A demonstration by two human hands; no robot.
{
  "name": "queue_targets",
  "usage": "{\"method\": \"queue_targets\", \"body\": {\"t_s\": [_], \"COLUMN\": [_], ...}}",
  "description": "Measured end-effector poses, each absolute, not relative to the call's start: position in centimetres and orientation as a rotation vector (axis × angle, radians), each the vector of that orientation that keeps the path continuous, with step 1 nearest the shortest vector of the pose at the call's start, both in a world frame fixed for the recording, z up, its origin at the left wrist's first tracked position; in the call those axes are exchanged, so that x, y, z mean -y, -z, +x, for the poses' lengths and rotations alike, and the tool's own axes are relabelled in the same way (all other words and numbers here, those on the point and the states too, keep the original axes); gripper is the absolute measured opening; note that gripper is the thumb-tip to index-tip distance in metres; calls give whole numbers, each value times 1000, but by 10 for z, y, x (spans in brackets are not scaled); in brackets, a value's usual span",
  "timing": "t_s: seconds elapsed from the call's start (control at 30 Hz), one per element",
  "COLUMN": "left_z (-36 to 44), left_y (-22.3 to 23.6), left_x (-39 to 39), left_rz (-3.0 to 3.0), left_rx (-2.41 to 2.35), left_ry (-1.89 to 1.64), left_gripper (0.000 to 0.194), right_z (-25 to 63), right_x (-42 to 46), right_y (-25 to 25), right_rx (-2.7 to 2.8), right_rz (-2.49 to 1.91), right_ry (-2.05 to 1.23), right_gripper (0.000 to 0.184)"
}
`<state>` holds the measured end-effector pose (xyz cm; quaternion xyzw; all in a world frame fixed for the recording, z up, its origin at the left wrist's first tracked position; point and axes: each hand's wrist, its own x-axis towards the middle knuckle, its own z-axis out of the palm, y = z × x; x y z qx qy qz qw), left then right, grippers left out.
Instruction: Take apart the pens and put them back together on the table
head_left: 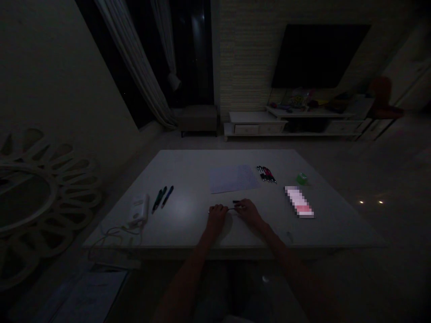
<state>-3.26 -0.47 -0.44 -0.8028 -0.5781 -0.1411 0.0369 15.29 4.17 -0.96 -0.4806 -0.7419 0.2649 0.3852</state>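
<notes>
1. The thin dark pen (230, 208) was at lower centre of the frame, spanning both hands. Left hand (218, 212) had its fingers curled around it; right hand (248, 212) met the other end, but whether it gripped was too dark to tell.
2. Slip risk: an uneven pull could have popped the slim barrel out of the left fingers.
3. The short dark cap-like piece (236, 202) sat by the right fingertips, contact unclear; a nudge could have rolled it off.
4. The printed sheet (233, 179), mid-frame, was near; an exposed nib could have marked it.
5. The lit phone (299, 202), right of centre, could have been bumped by a wide right-arm swing.
</notes>
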Motion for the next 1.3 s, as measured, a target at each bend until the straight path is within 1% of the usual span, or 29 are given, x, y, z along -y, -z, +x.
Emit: {"method": "queue_targets", "body": {"t_s": [0.17, 0.37, 0.57, 0.8, 1.07, 1.3], "left_z": [-32, -32, -32, -32, -32, -33], "left_y": [4, 5, 2, 0, 3, 5], "left_x": [6, 4, 5, 6, 4, 5], "left_rz": [-2456, -2469, -2494, -2508, -2552, -2531], "left_rx": [1756, 1793, 1779, 1767, 1717, 1760], "left_ry": [445, 442, 442, 439, 436, 454], "left_gripper": [16, 17, 17, 16, 13, 18], "right_z": [157, 183, 170, 169, 148, 192], "right_x": [-36, -40, -54, -35, -8, -19], "right_y": [8, 17, 22, 22, 16, 19], "right_rx": [1895, 1768, 1857, 1762, 1842, 1788], "right_rz": [-1218, -1391, -1394, -1348, -1276, -1394], "right_ry": [-683, -582, -563, -556, -628, -590], "right_gripper": [12, 16, 15, 25, 18, 19]}}
